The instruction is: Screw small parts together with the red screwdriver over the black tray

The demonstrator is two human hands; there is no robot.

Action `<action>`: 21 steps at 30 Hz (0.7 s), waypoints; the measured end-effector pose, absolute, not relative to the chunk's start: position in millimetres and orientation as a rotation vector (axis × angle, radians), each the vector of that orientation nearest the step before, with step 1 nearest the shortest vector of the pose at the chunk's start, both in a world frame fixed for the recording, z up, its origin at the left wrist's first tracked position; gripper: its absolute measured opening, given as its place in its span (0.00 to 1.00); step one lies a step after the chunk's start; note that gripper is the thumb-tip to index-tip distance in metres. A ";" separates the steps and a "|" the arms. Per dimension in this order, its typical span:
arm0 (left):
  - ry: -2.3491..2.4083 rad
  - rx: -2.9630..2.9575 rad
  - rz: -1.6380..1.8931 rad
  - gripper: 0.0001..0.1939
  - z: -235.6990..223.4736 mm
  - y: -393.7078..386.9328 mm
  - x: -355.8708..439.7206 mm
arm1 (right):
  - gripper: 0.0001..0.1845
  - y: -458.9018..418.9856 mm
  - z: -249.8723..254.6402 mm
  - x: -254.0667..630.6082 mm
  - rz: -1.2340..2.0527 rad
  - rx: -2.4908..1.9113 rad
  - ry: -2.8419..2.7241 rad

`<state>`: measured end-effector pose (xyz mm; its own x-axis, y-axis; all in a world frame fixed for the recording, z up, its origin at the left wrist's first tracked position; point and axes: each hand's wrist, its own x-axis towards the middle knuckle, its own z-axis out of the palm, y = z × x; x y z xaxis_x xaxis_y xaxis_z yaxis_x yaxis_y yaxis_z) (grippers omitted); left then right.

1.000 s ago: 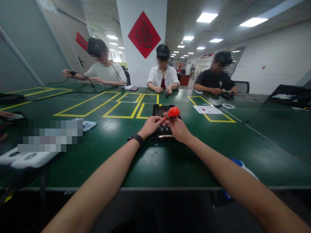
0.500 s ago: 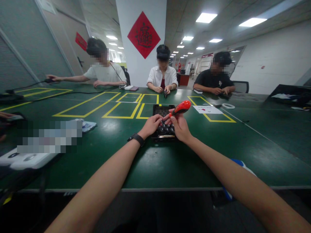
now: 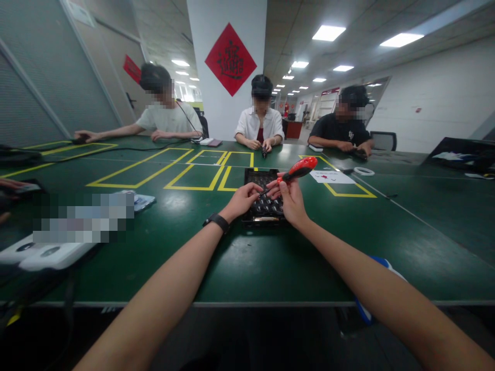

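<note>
My right hand (image 3: 294, 198) holds a screwdriver (image 3: 301, 169) with a red and black handle, tilted so that the handle points up and to the right. Its thin dark shaft runs down to the left, where the fingers of my left hand (image 3: 245, 198) are pinched at its tip. Whether a separate bit sits there is too small to tell. Beneath both hands lies an open black case (image 3: 266, 219) with rows of small pieces that look like screwdriver bits. My hands hide part of it.
Yellow tape outlines (image 3: 135, 185) mark the green table (image 3: 247, 268). A printed sheet (image 3: 334, 177) and a white ring (image 3: 364, 171) lie to the right. At left is a white device (image 3: 54, 255), partly blurred out. Several people sit around the far side; a blue and white object (image 3: 381, 263) is under my right forearm.
My right hand has shifted to the right with the screwdriver, so more of the shaft shows between my hands. The handle tilts lower. My left hand stays nearly in place.
</note>
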<state>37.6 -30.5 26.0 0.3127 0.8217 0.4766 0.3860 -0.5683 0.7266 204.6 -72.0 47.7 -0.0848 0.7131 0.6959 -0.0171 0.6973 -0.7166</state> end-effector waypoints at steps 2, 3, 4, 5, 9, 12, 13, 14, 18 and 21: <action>1.060 2.097 1.184 0.11 26.1 -30.9 37.7 | 0.15 -72.4 48.6 205.0 0.665 -0.593 -1.545; 1.065 2.102 1.183 0.11 26.3 -31.5 37.9 | 0.15 -72.7 48.8 205.0 0.659 -0.597 -1.542; 1.073 2.112 1.182 0.11 26.8 -32.4 38.2 | 0.16 -73.0 49.0 205.0 0.653 -0.604 -1.540; 1.084 2.127 1.177 0.11 27.6 -33.7 38.5 | 0.16 -73.2 49.0 204.8 0.648 -0.611 -1.539; 1.183 2.206 1.167 0.14 33.8 -40.9 38.7 | 0.17 -74.0 48.8 204.0 0.630 -0.633 -1.540; 1.225 2.274 1.266 0.18 40.0 -47.3 38.2 | 0.16 -75.5 48.9 203.8 0.602 -0.649 -1.506; 1.208 2.288 1.297 0.20 41.9 -49.5 38.5 | 0.16 -76.2 49.0 203.9 0.587 -0.658 -1.479; 1.181 2.293 1.310 0.22 43.5 -51.9 39.3 | 0.16 -77.0 49.0 204.1 0.567 -0.669 -1.447; 1.090 2.258 1.182 0.30 47.6 -61.1 46.2 | 0.15 -79.4 49.5 205.3 0.488 -0.731 -1.331; 1.035 2.231 1.066 0.32 48.8 -65.6 51.3 | 0.15 -80.0 49.9 205.6 0.471 -0.762 -1.301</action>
